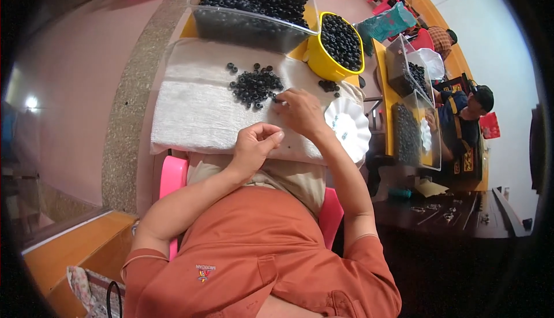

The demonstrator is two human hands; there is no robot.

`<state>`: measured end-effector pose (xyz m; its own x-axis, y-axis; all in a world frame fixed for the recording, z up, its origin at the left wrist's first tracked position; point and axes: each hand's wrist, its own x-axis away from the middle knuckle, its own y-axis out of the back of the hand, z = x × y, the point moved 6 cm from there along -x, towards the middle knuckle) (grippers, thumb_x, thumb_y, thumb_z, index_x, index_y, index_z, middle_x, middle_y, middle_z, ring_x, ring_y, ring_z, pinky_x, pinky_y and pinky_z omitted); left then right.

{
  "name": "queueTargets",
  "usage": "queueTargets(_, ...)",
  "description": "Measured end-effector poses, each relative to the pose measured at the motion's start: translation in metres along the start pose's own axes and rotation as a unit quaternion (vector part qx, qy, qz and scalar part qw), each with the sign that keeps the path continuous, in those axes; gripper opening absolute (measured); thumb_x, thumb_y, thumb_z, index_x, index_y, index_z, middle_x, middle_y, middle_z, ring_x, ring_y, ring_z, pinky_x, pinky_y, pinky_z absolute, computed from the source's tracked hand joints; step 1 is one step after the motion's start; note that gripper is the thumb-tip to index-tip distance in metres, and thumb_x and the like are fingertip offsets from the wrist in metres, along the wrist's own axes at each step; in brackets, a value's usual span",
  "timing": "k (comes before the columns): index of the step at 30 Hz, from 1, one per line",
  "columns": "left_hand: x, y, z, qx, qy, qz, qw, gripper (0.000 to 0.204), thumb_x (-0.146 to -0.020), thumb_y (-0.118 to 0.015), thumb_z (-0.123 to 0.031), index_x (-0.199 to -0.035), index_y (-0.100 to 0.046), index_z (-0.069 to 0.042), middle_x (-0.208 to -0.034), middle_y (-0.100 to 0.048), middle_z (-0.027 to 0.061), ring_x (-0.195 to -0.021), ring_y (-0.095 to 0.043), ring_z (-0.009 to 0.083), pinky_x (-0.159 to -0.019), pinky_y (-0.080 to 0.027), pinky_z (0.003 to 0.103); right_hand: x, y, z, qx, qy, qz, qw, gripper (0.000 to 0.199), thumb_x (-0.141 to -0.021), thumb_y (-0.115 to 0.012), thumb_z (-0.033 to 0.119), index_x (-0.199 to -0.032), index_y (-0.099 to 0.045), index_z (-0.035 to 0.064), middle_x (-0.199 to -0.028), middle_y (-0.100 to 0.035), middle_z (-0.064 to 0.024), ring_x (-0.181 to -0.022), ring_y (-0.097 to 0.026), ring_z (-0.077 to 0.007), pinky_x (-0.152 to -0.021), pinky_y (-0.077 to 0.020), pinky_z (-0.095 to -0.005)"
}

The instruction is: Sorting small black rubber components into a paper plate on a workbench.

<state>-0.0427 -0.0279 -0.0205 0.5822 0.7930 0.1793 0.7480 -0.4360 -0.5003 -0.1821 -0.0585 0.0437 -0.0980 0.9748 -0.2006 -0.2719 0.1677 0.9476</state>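
Note:
A loose pile of small black rings point(255, 85) lies on a white cloth point(196, 110) spread over the table. My right hand point(300, 110) reaches to the pile's right edge, its fingertips pinching a black ring. My left hand point(254, 145) rests closer to me on the cloth with fingers curled; whether it holds anything I cannot tell. A white scalloped plate point(349, 128) sits just right of my right hand.
A clear plastic bin point(254, 12) full of black rings stands at the far side, with a yellow bowl point(339, 44) of them beside it. A few rings point(329, 87) lie near the bowl. At the right, another person point(467, 122) works by clear bins point(412, 127).

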Motion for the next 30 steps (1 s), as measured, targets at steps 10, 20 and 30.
queueTargets(10, -0.002, 0.0, -0.001, 0.023, 0.006, 0.001, 1.0, 0.013, -0.088, -0.069, -0.013, -0.095, -0.067, -0.002, -0.083, -0.064, 0.0009, -0.073, -0.058, 0.0065, -0.068, -0.049, 0.021, 0.0, -0.007, -0.003, -0.02, -0.06, -0.028, 0.998, 0.015, -0.077, -0.065, 0.013, -0.087, -0.073, 0.0055, -0.09, -0.067, -0.0133, -0.087, -0.064, -0.0329, -0.077, -0.0503, -0.0415)
queueTargets(20, 0.004, -0.001, -0.006, -0.052, -0.054, -0.002, 0.997, 0.011, -0.088, -0.069, -0.012, -0.093, -0.067, -0.002, -0.081, -0.064, -0.0007, -0.071, -0.055, 0.0051, -0.065, -0.046, 0.02, 0.001, 0.002, 0.032, -0.028, 0.078, -0.076, 0.994, 0.017, -0.076, -0.071, 0.017, -0.092, -0.072, 0.0091, -0.096, -0.065, -0.0076, -0.089, -0.062, -0.0276, -0.076, -0.0506, -0.038)
queueTargets(30, 0.014, -0.004, -0.024, -0.087, -0.132, -0.025, 0.987, 0.01, -0.09, -0.068, -0.013, -0.09, -0.067, -0.002, -0.075, -0.062, -0.003, -0.067, -0.054, 0.0032, -0.06, -0.044, 0.019, -0.005, -0.016, 0.038, 0.0, 0.07, -0.013, 0.997, 0.017, -0.076, -0.071, 0.023, -0.086, -0.069, 0.009, -0.087, -0.058, -0.0067, -0.086, -0.059, -0.0257, -0.072, -0.0488, -0.0392)
